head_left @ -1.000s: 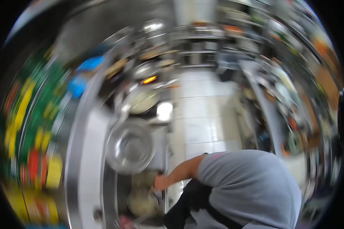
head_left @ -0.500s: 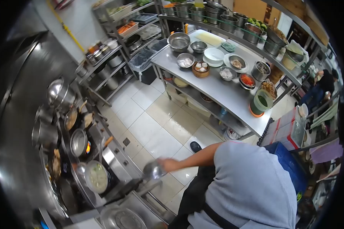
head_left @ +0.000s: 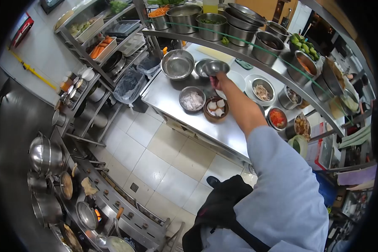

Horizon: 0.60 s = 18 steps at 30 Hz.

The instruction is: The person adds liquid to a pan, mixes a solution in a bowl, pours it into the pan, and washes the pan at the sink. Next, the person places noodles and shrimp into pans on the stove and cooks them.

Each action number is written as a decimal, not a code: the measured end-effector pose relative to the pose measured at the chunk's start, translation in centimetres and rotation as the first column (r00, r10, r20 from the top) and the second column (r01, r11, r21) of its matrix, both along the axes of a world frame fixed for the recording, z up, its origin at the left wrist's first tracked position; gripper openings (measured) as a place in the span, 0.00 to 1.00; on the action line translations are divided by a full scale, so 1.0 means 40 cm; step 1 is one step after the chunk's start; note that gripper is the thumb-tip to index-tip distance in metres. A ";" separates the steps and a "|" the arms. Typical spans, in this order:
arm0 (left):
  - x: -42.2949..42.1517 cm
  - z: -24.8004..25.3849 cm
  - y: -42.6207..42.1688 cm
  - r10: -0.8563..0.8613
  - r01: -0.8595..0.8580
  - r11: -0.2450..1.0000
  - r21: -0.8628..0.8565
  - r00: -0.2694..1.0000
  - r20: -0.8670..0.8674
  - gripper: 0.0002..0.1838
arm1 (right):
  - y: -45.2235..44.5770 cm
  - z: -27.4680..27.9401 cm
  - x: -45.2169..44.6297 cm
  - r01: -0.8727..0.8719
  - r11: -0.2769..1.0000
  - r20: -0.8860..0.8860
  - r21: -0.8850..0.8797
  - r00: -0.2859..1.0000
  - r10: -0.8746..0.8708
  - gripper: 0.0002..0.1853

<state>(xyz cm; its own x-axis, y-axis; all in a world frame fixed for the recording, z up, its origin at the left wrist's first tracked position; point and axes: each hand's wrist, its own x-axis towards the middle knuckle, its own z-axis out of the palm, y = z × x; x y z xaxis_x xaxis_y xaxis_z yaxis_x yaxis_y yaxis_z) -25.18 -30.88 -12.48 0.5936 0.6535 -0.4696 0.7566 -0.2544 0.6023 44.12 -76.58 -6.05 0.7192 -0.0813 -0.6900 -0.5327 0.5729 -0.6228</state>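
My right hand [head_left: 218,80] reaches over the steel worktable [head_left: 159,90], its fingers closed on the near rim of a small metal bowl [head_left: 215,67]. That bowl is held just right of another small metal bowl [head_left: 200,66] and partly overlaps it in view. Around my hand stand a large metal bowl [head_left: 177,64], a bowl of pale pieces [head_left: 192,100], a round brown container with white items [head_left: 216,107] and white plates [head_left: 238,80], partly hidden by my forearm. The inside of the held bowl looks bare. My left hand is out of view.
Metal pots [head_left: 212,27] line the shelf above the table. Bowls of shredded meat [head_left: 262,92] and chopped red food [head_left: 277,118] stand right of my forearm. At lower left is a stove [head_left: 126,214] with pans and a flame. A bagged bin [head_left: 130,86] stands by the shelving.
The view has swung from the stove to the worktable. My right hand, earlier low by the stove counter, has moved up over the table with the small metal bowl.
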 end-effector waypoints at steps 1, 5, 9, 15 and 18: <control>0.009 -0.005 0.005 0.005 -0.005 1.000 0.003 1.000 -0.019 0.15 | -0.005 -0.004 0.059 0.033 0.998 0.038 0.054 0.999 -0.035 0.17; 0.016 -0.019 0.029 0.030 -0.029 1.000 0.005 0.996 -0.090 0.15 | 0.054 0.036 0.072 0.134 0.961 0.134 0.243 0.976 -0.170 0.18; -0.033 -0.040 0.078 0.045 -0.045 0.999 0.004 0.989 -0.142 0.15 | 0.210 0.021 -0.150 -0.232 0.963 0.325 0.133 0.929 0.179 0.15; -0.079 -0.285 0.149 -0.542 0.637 0.729 0.251 0.760 -0.358 0.13 | 0.502 -0.105 -0.525 -0.859 0.503 0.102 -0.095 0.494 0.863 0.20; 0.227 -0.404 0.281 -0.115 0.166 0.967 -0.191 0.960 0.254 0.14 | 0.494 -0.374 -0.599 -0.968 0.225 0.284 0.114 0.249 0.926 0.16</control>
